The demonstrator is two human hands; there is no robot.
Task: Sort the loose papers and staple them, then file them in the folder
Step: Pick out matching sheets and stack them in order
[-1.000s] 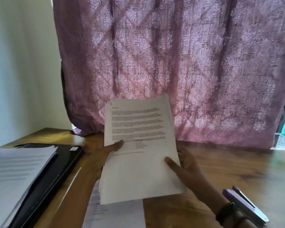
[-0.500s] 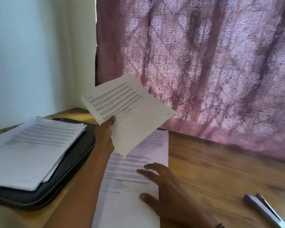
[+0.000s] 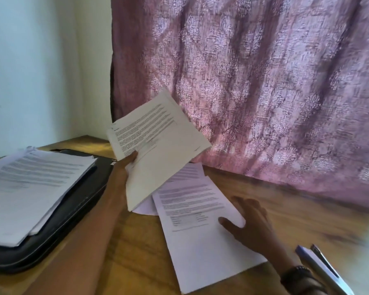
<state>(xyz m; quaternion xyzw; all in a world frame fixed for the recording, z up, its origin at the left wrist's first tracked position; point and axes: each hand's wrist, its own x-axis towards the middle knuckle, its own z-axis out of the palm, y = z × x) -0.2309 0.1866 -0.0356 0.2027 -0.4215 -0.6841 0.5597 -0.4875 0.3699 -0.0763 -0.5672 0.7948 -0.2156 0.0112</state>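
Left hand [image 3: 126, 165] grips a thin white sheaf [image 3: 160, 145]; right hand [image 3: 250, 222] rests spread and nearly flat.
The sheaf's heading rises above the left thumb, its long axis slanting down. A smooth loose sheet [image 3: 196, 226] lies lengthwise under the right thumb.

Sheaf of printed papers [image 3: 158, 145] held tilted above the table [image 3: 136, 241], printed sheet [image 3: 200, 231] flat beneath, overlapping a second sheet [image 3: 188, 172], thick paper stack [image 3: 34, 188] on black folder [image 3: 79, 201] at left, stapler [image 3: 324, 271] near right.

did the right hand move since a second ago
Yes. The right hand left the raised papers and dropped down to the table, where it now rests on the loose sheet, left of the stapler.
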